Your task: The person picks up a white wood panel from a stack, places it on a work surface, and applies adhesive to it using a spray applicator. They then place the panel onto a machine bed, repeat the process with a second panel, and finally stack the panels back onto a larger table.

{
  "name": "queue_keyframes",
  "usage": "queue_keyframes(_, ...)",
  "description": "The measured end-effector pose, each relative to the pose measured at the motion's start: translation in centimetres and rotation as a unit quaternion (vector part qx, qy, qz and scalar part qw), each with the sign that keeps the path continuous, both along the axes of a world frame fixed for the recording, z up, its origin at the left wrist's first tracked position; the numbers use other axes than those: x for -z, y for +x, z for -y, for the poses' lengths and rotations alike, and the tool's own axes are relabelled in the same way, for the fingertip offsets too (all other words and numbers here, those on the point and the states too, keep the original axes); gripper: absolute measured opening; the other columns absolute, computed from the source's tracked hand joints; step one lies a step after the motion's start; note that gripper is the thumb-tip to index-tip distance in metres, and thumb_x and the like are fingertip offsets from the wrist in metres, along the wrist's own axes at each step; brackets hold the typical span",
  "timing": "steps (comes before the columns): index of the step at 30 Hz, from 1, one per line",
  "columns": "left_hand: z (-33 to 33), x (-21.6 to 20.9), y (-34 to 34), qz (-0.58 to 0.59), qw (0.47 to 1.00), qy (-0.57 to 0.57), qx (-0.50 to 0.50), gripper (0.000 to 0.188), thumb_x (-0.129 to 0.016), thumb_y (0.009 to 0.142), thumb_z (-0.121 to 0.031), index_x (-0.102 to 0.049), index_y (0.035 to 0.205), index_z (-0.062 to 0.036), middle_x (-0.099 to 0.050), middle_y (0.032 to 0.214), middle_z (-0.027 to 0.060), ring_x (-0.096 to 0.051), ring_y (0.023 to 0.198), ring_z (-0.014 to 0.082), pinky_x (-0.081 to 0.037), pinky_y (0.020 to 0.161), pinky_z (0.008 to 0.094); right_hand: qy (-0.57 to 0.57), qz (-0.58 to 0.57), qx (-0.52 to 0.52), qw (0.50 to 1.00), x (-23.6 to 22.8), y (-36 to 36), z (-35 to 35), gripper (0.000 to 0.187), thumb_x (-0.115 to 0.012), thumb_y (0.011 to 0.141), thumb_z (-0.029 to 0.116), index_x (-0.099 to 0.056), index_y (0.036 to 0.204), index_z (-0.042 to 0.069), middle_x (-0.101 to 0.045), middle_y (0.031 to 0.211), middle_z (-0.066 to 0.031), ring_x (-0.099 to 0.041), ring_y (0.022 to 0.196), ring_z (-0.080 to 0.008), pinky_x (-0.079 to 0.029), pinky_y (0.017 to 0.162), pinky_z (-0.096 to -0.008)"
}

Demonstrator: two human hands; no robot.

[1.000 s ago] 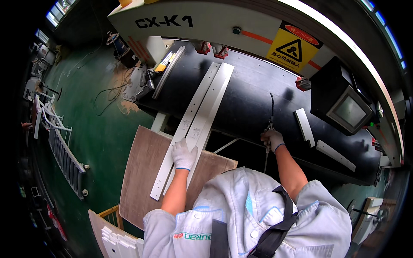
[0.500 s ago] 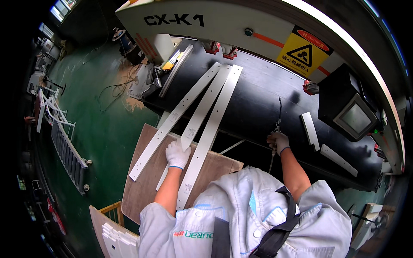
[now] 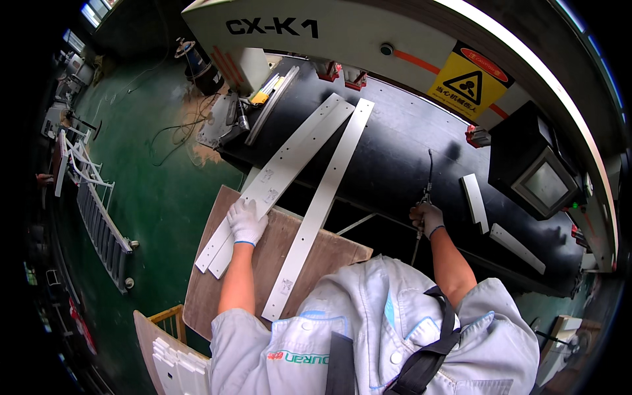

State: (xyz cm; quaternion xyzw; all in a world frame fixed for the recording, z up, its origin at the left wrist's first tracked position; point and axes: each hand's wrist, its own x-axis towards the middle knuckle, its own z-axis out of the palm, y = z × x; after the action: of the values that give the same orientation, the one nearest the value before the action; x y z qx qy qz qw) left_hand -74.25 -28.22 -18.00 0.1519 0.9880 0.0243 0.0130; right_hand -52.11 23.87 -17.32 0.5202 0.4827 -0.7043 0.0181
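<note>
Three long white boards with drilled holes lie from the black machine table across to a brown wooden panel [image 3: 309, 263]. My left hand [image 3: 247, 224], in a white glove, is closed on the middle white board [image 3: 289, 173], which lies along the left white board [image 3: 217, 242], partly overlapping it. Apart from them, the right white board [image 3: 328, 187] slants toward my body. Over the table's front edge, my gloved right hand [image 3: 428, 218] grips an air blow gun [image 3: 428, 191], its thin nozzle pointing away from me and a hose hanging below.
Two short white pieces [image 3: 475, 203] [image 3: 517, 247] lie on the black table [image 3: 395, 145] at right, below a boxed screen [image 3: 543, 184]. The machine's beam [image 3: 355, 33] spans the far side, with red-and-black clamps beneath. White parts [image 3: 178, 362] are stacked at lower left.
My left hand has moved left, swinging the middle board's near end against the left board. The gap to the right board has widened. My right hand has stayed with the blow gun.
</note>
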Motion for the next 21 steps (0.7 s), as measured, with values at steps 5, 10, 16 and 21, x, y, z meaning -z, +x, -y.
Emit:
queue_keyframes(5, 0.9, -0.8, -1.6, 0.053, 0.998, 0.008, -0.021, 0.088, -0.081, 0.076, -0.057, -0.057, 0.151, -0.0186, -0.04, 0.159, 0.02, -0.037, 0.145, 0.0417, -0.027, 0.12, 0.0571, -0.045, -0.027, -0.015, 0.999, 0.4, 0.2, -0.5, 0.011, -0.061, 0.086, 0.01, -0.052, 0.09, 0.015, -0.054, 0.069, -0.0004, -0.043, 0.049, -0.0098, -0.023, 0.044, -0.0294)
queue_keyframes(10, -2.0, -0.6, 0.0, 0.071, 0.996, -0.01, -0.047, 0.091, -0.073, 0.08, -0.067, -0.051, 0.156, -0.0199, -0.044, 0.155, 0.0171, -0.041, 0.141, 0.039, -0.031, 0.117, 0.0553, -0.041, -0.017, 0.002, 0.999, 0.2, 0.1, -0.2, 0.016, -0.062, 0.085, 0.009, -0.052, 0.095, 0.017, -0.052, 0.067, 0.0003, -0.037, 0.046, -0.0098, -0.02, 0.043, -0.0297)
queue_keyframes(16, -6.5, 1.8, 6.2, -0.001, 0.997, 0.035, -0.073, 0.092, -0.07, 0.079, -0.072, -0.054, 0.154, -0.0203, -0.047, 0.149, 0.0168, -0.043, 0.135, 0.0359, -0.033, 0.111, 0.0543, -0.034, -0.028, 0.003, 0.999, 1.5, 0.1, -0.7, 0.018, -0.063, 0.085, 0.009, -0.056, 0.1, 0.014, -0.061, 0.072, -0.0035, -0.049, 0.049, -0.012, -0.026, 0.043, -0.0298)
queue_keyframes(21, -10.9, 1.9, 6.4, -0.004, 0.992, 0.082, -0.092, 0.083, -0.067, 0.087, -0.065, -0.053, 0.154, -0.0184, -0.046, 0.154, 0.0218, -0.043, 0.139, 0.0385, -0.032, 0.113, 0.0549, 0.046, -0.011, -0.027, 0.999, 1.2, 0.1, -0.2, 0.016, -0.063, 0.086, 0.011, -0.061, 0.101, 0.008, -0.071, 0.081, -0.0099, -0.065, 0.059, -0.0185, -0.041, 0.047, -0.0307)
